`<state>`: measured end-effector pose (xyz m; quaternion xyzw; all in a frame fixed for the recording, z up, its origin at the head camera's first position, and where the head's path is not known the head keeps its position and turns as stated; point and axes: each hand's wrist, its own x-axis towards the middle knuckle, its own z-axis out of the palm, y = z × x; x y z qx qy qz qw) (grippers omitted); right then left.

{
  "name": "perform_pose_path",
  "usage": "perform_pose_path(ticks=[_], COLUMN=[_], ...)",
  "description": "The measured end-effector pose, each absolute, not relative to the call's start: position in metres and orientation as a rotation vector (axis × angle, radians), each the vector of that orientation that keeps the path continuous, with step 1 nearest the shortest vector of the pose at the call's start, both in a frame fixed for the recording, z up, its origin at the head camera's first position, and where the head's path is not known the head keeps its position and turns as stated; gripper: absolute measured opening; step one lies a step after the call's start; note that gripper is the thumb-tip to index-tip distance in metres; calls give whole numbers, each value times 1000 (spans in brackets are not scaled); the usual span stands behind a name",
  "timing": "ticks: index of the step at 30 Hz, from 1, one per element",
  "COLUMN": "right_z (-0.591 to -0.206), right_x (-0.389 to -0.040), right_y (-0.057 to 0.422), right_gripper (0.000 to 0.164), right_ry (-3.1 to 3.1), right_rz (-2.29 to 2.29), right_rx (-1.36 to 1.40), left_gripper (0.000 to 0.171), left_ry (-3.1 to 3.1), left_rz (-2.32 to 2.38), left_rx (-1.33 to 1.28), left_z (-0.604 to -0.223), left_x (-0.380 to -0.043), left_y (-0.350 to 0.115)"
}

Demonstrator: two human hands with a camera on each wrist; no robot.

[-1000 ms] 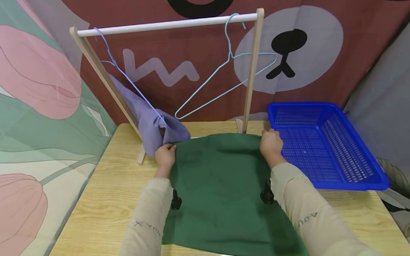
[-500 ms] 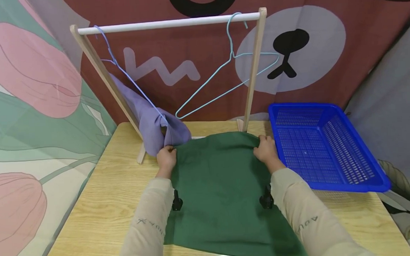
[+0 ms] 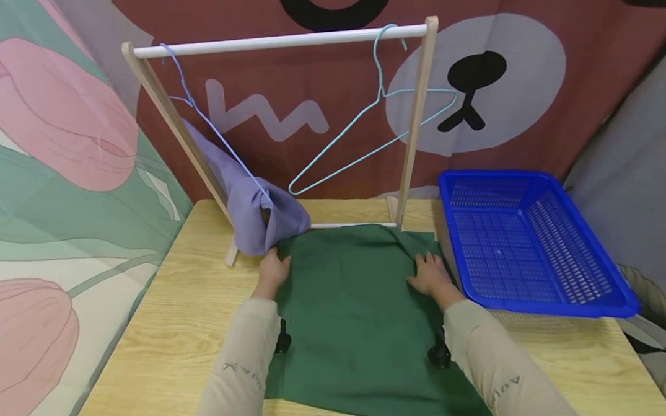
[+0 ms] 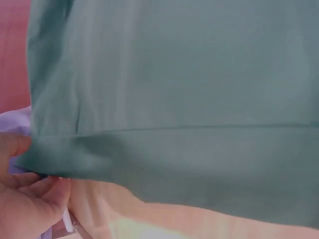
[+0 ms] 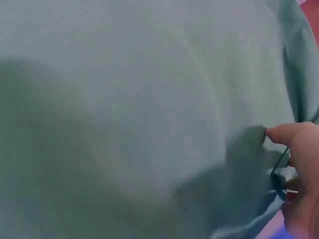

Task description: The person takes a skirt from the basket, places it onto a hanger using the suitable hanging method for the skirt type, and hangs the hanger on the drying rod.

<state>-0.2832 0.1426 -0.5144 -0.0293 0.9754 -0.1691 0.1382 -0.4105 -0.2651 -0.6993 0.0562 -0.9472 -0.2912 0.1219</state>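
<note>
A green cloth (image 3: 354, 319) with a stitched hem lies over the wooden table, its right far corner folded and creased. At its far left corner my left hand (image 3: 274, 276) pinches the edge; in the left wrist view, thumb and fingers of the left hand (image 4: 35, 199) sit on either side of the hem. My right hand (image 3: 432, 275) is at the cloth's right side, below the far corner. The right wrist view has the right hand (image 5: 301, 169) with its thumb on the cloth and fingers curled at the edge, partly hidden by folds.
Behind the cloth stands a wooden rack with a white rail (image 3: 281, 43). A purple cloth (image 3: 255, 211) hangs on a blue hanger (image 3: 218, 135) at the left, touching the green cloth. A bare light-blue hanger (image 3: 346, 136) hangs right. A blue basket (image 3: 538, 298) sits on the right.
My right hand has come away from the far right corner, moving nearer and slightly left. That corner now lies folded, and the cloth's far edge has dropped. My left hand has shifted slightly nearer.
</note>
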Motion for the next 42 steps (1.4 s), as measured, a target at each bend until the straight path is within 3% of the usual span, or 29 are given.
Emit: perform_pose_path(ticks=[8,13,20,22,28,42], right_z=[-524,-526,-523,-521,-519,-520], right_x=[-259,-236,-200,-191,-165,-147], right_y=[153,147,122,112,88,43], right_gripper=[58,57,50,48,47,56], right_ry=[2823,2874,2873,2875,2870,2774], right_rz=[-652,-647,-586,-589,-533,-376], right_rx=[-104,-182,-358,-416,-646,-886], left_gripper=[73,67,45,36,27,36], left_ry=[-2955,-3029,-2998,-2895,-2649,-2412], left_rz=[-1109,-1082,-1359,-1441,-1603,-1611], left_rx=[118,32,33,43,86,-34], left_z=[-664,-649,-499,-473,-437,-375], left_x=[-347,-325,-260,-249,-242,-251], left_y=[-257,-247,-192,-182,-174,-170])
